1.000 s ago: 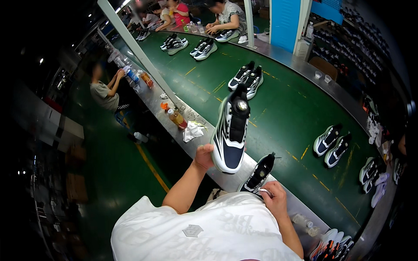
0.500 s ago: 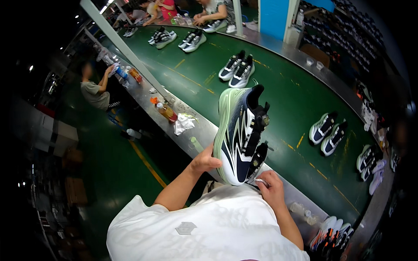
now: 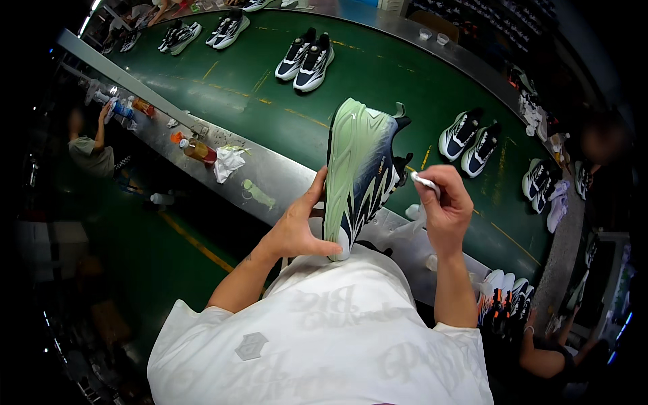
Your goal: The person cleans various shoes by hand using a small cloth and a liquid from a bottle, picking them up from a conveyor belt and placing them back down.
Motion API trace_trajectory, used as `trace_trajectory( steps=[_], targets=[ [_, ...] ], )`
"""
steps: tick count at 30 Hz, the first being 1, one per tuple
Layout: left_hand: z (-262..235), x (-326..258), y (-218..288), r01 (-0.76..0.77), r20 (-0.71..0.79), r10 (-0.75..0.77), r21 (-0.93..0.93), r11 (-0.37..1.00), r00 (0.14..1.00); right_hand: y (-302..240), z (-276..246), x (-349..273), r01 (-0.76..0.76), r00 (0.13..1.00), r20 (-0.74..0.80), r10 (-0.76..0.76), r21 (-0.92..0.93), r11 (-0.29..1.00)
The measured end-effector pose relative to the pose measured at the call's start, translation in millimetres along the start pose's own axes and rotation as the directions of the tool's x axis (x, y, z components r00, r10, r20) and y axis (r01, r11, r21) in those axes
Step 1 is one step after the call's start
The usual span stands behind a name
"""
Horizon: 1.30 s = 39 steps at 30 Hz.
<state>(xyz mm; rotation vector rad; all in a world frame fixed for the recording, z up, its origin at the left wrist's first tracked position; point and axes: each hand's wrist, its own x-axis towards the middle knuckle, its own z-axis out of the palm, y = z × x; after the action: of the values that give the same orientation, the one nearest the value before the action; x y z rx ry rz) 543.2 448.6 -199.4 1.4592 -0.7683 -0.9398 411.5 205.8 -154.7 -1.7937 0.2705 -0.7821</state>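
My left hand grips a sneaker near its toe, thumb on the toe end and fingers along the sole side. The sneaker stands tilted, toe down toward my shirt and heel up, its pale green midsole side turned to me. Its upper is navy, white and black, with a loop at the heel. Beside its collar, my right hand pinches a small white piece, perhaps folded cloth, which sits slightly apart from the shoe.
A green belt carries pairs of similar sneakers. Along the steel ledge lie an amber bottle and crumpled white tissue. Orange-and-white shoes stand at right. Other people work at the left and lower right.
My right hand has risen from beside my waist to the sneaker's collar, with the white piece. The left hand has rolled the sneaker, showing more sole side. The view has swung right.
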Motion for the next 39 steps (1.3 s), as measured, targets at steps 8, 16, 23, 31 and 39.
trace_trajectory(
  steps=[8,16,23,31,39],
  targets=[
    [1.0,-3.3,2.3,-0.151,0.014,0.152,0.205,0.967,0.988,-35.8,38.3,71.5,0.282,0.954,0.149,-0.260,-0.157,0.946],
    [-0.8,-8.0,-3.4,-0.215,0.024,0.217,0.272,0.938,0.976,-26.1,63.7,80.1,0.321,0.941,0.184,-0.283,-0.226,0.920],
    [-2.8,-3.7,3.3,-0.196,0.004,0.199,0.200,0.960,0.980,-21.4,68.6,75.2,0.381,0.917,0.226,-0.328,-0.258,0.888],
    [-7.1,-1.1,1.5,-0.141,-0.017,0.147,0.201,0.970,0.989,-18.3,83.3,54.1,0.418,0.881,0.377,-0.286,-0.337,0.844],
    [-10.4,1.9,-0.7,-0.048,-0.039,0.054,0.143,0.989,0.998,-5.4,83.1,43.3,0.284,0.937,0.289,-0.195,-0.307,0.908]
  ],
)
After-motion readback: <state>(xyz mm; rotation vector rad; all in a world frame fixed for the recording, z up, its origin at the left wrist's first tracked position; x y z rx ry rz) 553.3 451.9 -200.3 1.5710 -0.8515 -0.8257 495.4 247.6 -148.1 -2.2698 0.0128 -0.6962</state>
